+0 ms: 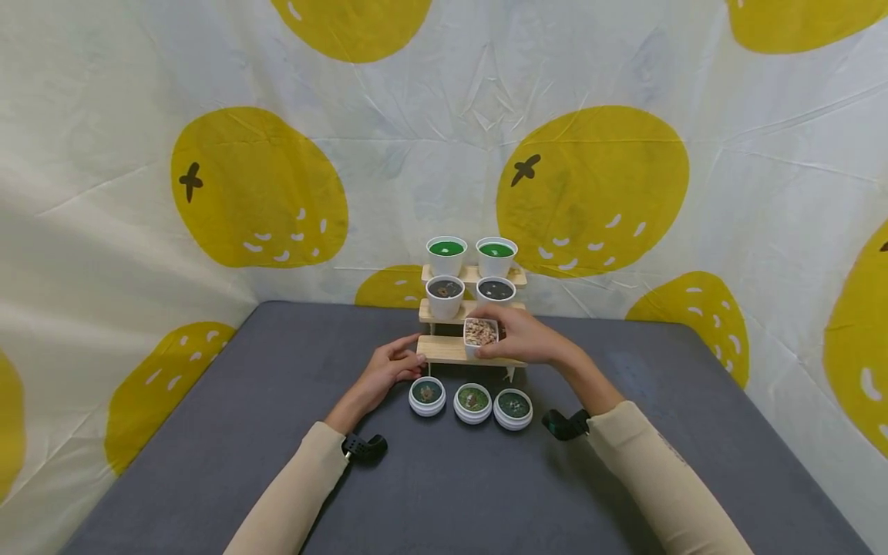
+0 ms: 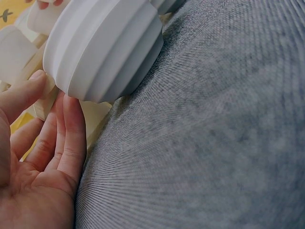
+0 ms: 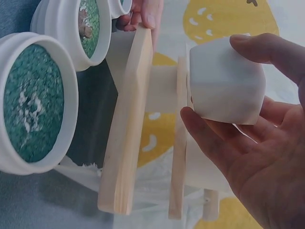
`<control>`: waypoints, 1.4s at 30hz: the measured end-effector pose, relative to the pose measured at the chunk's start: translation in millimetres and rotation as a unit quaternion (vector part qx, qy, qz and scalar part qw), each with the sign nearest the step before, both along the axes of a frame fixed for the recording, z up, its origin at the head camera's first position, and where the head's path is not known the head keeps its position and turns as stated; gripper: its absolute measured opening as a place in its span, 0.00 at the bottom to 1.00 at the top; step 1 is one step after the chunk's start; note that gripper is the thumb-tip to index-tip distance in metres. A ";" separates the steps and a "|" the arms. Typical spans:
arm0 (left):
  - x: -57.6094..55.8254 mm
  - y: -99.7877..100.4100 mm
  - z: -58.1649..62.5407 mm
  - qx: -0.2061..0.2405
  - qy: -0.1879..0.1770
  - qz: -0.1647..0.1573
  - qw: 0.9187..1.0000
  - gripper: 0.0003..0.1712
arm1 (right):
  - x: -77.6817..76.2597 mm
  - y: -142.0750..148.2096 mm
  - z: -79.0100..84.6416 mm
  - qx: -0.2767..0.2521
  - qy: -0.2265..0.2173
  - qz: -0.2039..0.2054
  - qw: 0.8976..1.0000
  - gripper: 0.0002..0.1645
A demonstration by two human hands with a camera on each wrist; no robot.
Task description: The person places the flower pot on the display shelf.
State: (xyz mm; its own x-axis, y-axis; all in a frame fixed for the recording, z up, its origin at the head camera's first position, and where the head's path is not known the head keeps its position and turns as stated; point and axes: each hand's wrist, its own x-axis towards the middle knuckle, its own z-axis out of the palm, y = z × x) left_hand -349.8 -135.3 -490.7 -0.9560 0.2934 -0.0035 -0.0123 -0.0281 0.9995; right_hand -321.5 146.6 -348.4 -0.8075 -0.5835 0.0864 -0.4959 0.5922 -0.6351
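A small white square pot [image 1: 480, 333] filled with tan and brown chips is held in my right hand [image 1: 523, 338], above the lowest step of a wooden three-step stand [image 1: 440, 349]. The right wrist view shows its smooth white side [image 3: 226, 81], thumb on one side and fingers on the other. At the stand's left end, my left hand [image 1: 384, 371] grips the edge of the lowest step between thumb and fingers. In the left wrist view a ribbed white pot [image 2: 107, 47] partly hides those fingertips.
Two white pots with green tops [image 1: 446, 248] stand on the top step. Two with dark tops [image 1: 445, 288] are on the middle step. Three round ribbed pots [image 1: 473, 404] sit on the grey table [image 1: 444, 493] before the stand. A fruit-patterned cloth [image 1: 416, 169] hangs behind.
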 end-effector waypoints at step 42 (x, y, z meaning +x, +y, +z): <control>-3.5 1.6 -3.8 0.021 0.007 -0.007 1.000 0.33 | -22.8 -40.5 -21.4 -0.006 0.023 0.014 1.000 0.36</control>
